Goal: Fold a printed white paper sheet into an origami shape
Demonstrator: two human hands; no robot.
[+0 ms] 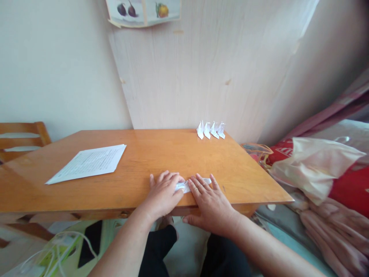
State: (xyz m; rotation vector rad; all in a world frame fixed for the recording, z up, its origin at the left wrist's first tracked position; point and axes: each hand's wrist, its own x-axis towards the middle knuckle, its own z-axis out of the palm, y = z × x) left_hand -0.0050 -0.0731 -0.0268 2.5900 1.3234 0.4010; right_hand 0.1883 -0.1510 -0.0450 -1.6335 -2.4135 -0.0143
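Observation:
Both my hands lie flat on a narrow folded strip of white printed paper near the front edge of the wooden table. My left hand presses the strip's left end with its fingers stretched out. My right hand covers the strip's right part, fingers spread; a bit of paper shows past its fingertips. Several small folded white paper pieces stand in a row at the table's far right edge, well beyond my hands.
A printed white sheet lies on the table's left half. A wooden chair stands at the far left. Plastic bags and pink cloth pile up on the right. A light wooden board leans against the wall behind.

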